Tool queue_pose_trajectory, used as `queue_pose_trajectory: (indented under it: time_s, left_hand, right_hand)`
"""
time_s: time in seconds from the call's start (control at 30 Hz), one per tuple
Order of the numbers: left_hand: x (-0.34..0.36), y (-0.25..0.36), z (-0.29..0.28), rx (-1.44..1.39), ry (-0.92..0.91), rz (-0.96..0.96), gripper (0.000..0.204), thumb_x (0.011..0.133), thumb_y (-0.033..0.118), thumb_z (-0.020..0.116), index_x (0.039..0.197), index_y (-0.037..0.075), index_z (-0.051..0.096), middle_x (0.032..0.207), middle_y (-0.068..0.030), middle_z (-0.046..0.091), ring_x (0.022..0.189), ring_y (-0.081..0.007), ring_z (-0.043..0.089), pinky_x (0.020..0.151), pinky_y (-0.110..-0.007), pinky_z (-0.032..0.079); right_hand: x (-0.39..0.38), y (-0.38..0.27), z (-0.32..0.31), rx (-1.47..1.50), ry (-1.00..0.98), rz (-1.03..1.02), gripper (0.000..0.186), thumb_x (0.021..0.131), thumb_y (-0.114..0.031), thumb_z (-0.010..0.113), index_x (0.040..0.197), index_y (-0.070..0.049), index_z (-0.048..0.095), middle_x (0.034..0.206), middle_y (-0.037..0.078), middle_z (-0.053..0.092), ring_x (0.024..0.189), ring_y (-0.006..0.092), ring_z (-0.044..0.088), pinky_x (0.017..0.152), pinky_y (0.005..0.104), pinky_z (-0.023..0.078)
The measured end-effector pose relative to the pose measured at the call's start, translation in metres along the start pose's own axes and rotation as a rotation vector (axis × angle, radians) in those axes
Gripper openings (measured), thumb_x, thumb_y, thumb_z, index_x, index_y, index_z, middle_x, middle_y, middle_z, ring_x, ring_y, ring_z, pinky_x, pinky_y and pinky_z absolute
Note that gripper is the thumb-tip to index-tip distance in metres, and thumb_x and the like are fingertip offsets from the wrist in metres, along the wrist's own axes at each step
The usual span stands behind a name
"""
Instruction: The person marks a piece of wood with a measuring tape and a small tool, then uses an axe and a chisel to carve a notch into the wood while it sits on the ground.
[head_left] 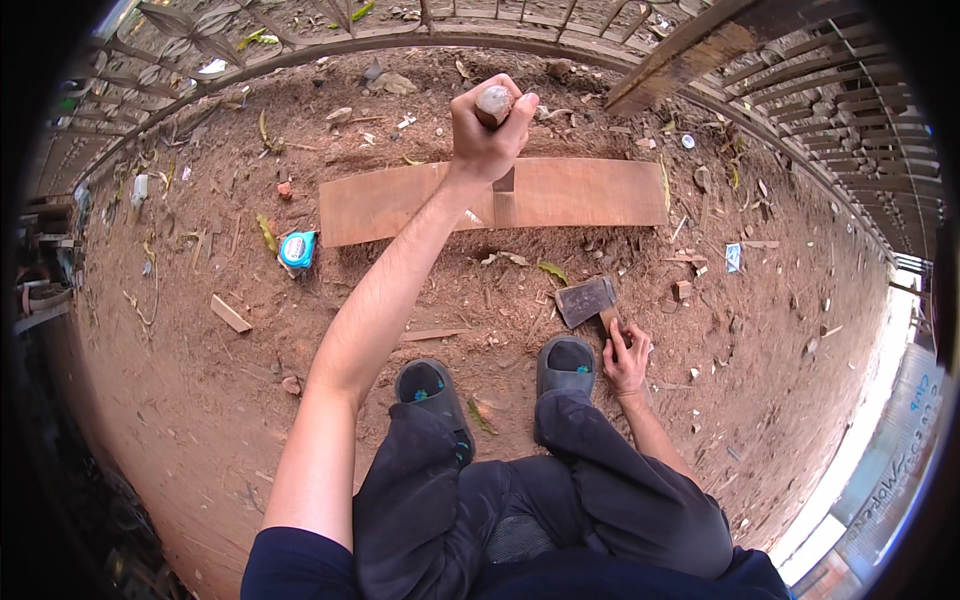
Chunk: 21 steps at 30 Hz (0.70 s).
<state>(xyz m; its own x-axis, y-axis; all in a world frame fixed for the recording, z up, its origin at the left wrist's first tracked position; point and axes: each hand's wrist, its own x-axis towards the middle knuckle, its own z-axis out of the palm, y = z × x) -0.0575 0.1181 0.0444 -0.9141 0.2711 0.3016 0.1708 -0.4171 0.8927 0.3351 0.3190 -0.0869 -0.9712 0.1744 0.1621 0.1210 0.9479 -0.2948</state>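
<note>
A long reddish-brown wooden plank (590,192) lies across the ground in front of me, with a darker notch-like patch (505,208) near its middle. Above that patch, my left hand (488,140) is wrapped round the handle of a chisel (494,101), whose worn, pale butt end faces up. The fist hides most of the tool, and whether its tip touches the wood cannot be seen. To the right of my feet lies a hatchet (586,301) with a dark flat head. My right hand (628,358) has its fingers on the hatchet's short wooden handle.
Left of the plank sits a blue tape measure (297,250). Wood offcuts (231,313), stones and litter dot the dirt ground. A metal fence (400,38) curves round the far side, with a wooden beam (690,60) leaning at the upper right. My sandalled feet (565,368) are close to the hatchet.
</note>
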Motion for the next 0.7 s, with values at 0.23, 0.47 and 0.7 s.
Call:
queue_pose_trajectory:
  time_s: [0.23, 0.47, 0.7]
  left_hand:
    - [-0.0003, 0.0015, -0.0021, 0.008, 0.01, 0.016, 0.026, 0.092, 0.007, 0.062, 0.07, 0.005, 0.049, 0.05, 0.001, 0.047, 0.04, -0.0049, 0.043, 0.036, -0.024, 0.033]
    - [0.0004, 0.0028, -0.0041, -0.018, 0.022, 0.005, 0.026, 0.091, 0.008, 0.064, 0.068, 0.006, 0.053, 0.052, 0.0033, 0.052, 0.043, -0.0032, 0.049, 0.035, -0.021, 0.036]
    - [-0.0008, 0.0037, -0.0027, -0.041, 0.022, -0.002, 0.026, 0.092, 0.007, 0.063, 0.067, 0.006, 0.052, 0.052, 0.0032, 0.051, 0.042, -0.0028, 0.048, 0.034, -0.021, 0.035]
  right_hand:
    - [-0.0001, -0.0014, 0.0002, -0.007, -0.006, 0.0, 0.052, 0.078, -0.007, 0.07, 0.129, -0.011, 0.063, 0.111, 0.013, 0.05, 0.102, 0.0304, 0.053, 0.092, 0.0431, 0.046]
    - [-0.0002, -0.0009, 0.0003, 0.011, 0.0, 0.013, 0.051, 0.078, -0.007, 0.07, 0.128, -0.01, 0.063, 0.111, 0.012, 0.05, 0.102, 0.0297, 0.053, 0.091, 0.0424, 0.046]
    - [-0.0002, -0.0013, -0.0005, 0.008, 0.01, 0.0, 0.051, 0.08, -0.005, 0.069, 0.13, -0.012, 0.063, 0.113, 0.014, 0.05, 0.1, 0.0303, 0.053, 0.089, 0.0415, 0.047]
